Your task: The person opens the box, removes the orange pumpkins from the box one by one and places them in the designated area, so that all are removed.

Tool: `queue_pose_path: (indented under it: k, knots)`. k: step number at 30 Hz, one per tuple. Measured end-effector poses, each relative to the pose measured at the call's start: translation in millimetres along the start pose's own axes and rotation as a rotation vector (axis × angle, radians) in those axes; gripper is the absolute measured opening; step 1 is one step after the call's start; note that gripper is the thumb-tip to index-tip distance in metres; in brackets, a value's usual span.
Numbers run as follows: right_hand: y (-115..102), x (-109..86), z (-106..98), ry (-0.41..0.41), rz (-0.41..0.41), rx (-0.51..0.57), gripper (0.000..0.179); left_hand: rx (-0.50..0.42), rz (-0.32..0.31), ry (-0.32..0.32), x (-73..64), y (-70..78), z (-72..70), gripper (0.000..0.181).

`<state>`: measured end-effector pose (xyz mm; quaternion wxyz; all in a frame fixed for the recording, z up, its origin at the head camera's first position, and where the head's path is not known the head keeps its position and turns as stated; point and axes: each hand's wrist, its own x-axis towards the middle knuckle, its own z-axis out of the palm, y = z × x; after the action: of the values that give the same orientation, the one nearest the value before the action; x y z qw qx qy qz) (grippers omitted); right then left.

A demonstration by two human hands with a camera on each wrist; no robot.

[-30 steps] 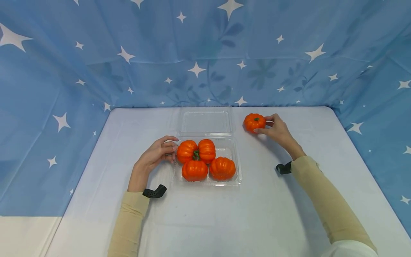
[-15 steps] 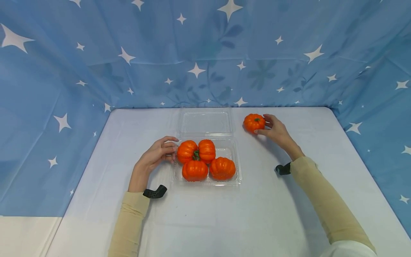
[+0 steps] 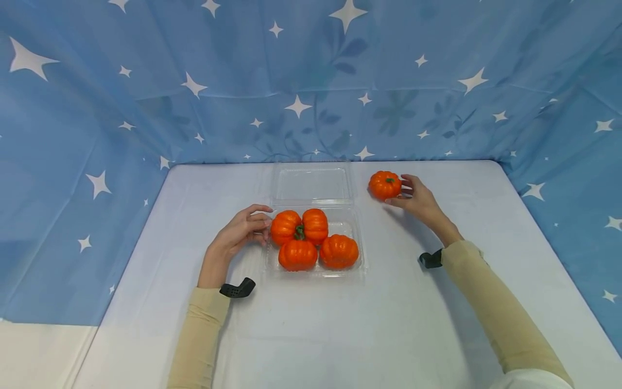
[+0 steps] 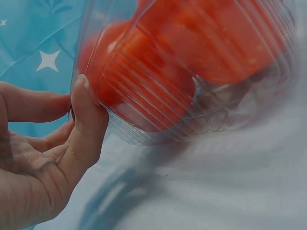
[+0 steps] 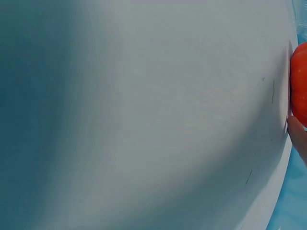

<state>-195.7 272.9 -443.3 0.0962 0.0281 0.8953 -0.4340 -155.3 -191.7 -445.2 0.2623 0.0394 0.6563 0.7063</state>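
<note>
In the head view, my left hand (image 3: 243, 229) is at the left side of a clear plastic clamshell container (image 3: 347, 273). The left wrist view shows the thumb (image 4: 86, 129) and a finger pinching the container's edge (image 4: 139, 139). Several small orange pumpkins (image 3: 339, 252) sit inside, three of them bunched around a green stem (image 3: 299, 232). To the right of the lid, my right hand (image 3: 420, 202) has thumb and fingers around the right side of a single orange pumpkin (image 3: 384, 185). Only the right thumb (image 5: 298, 136) and part of that pumpkin (image 5: 300, 81) show in the right wrist view.
The container's transparent lid (image 3: 312, 183) lies folded back, away from me. A white cloth (image 3: 301, 335) covers the table. Blue curtain (image 3: 311, 124) with stars stands behind its far edge. Black camera mounts (image 3: 238, 288) stick out from both wrists.
The head view has shifted slightly. Both hands stay almost where they were, the left at the container and the right at the lone pumpkin.
</note>
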Motion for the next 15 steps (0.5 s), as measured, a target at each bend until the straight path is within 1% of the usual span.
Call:
queue_pose_path:
  k: [8,15]
  knots:
    - [0,-18.0,-3,0.006,0.009,-0.009,0.095,0.000,-0.007,0.010,-0.1,-0.4,-1.0,0.046]
    - [-7,-33.1,-2,0.023,0.005,-0.030,0.095,0.020,-0.014,0.032,-1.5,2.3,-0.9,0.046]
